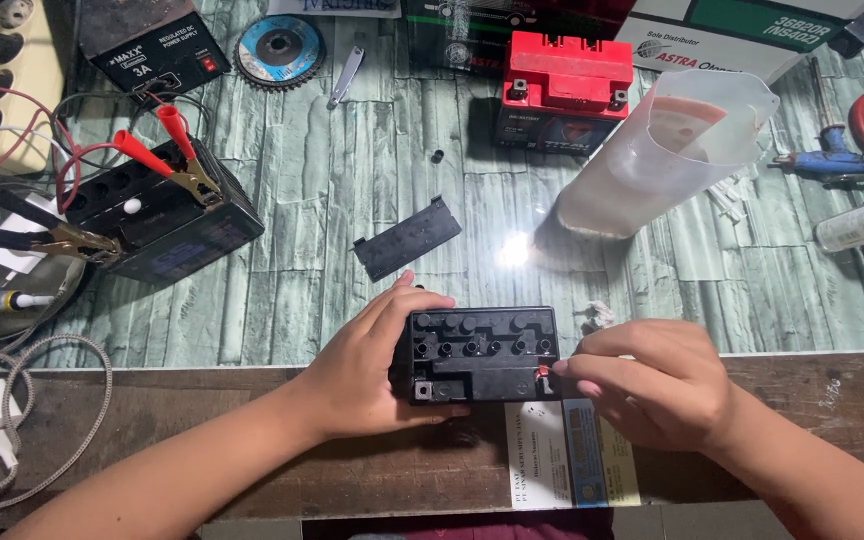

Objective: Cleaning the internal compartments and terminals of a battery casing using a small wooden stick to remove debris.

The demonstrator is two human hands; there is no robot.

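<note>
Currently I see L hand [377,365] gripping small black battery [479,352] at bench edge; R hand [652,380] fingers pinched at its red terminal. Cover strip [407,237] lies off nearby, cell ports exposed. Refit looks outstanding.

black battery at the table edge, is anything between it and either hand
No. The left hand grips the left side of the black battery directly, and the right hand has its fingertips on the red-marked terminal corner. The loose black cover strip lies apart, behind it.
</note>
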